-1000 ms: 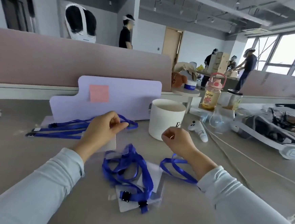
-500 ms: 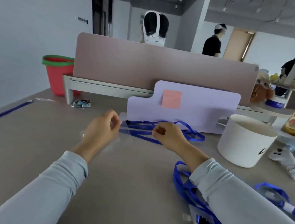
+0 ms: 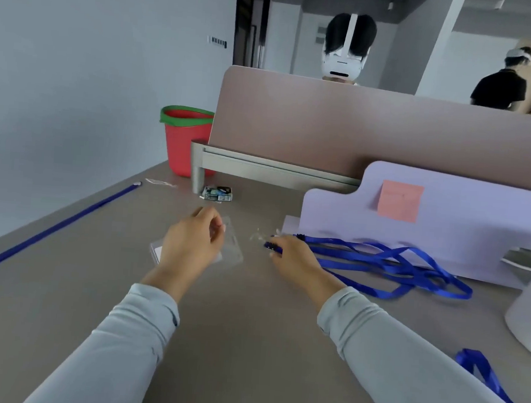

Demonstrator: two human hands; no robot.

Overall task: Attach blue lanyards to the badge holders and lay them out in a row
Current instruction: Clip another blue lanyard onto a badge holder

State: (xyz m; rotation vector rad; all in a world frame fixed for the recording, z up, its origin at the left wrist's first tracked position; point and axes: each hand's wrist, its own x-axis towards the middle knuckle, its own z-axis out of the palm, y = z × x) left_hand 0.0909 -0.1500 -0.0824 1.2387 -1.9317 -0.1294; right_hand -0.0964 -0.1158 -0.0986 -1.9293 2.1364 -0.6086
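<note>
- On the grey surface (image 3: 248,321), head view: the left hand (image 3: 190,246) pinches a clear badge holder (image 3: 231,241) by its upper edge, thumb and fingers closed on it, the holder tilted off the surface.
- Right hand (image 3: 294,257): fingers closed on the clip end (image 3: 271,246) of a blue lanyard (image 3: 389,265); the clip sits just beside the holder, a small gap apart.
- Key relation: the clip lies to the right of the holder; the lanyard's long axis trails rightward, away from both hands, along the foot of the lilac board (image 3: 446,234).
- Judgement: the right hand is nearer the clip, and closing the gap leftward would join the parts.
- Lower right: another lanyard (image 3: 479,371), partly hidden by the sleeve.
</note>
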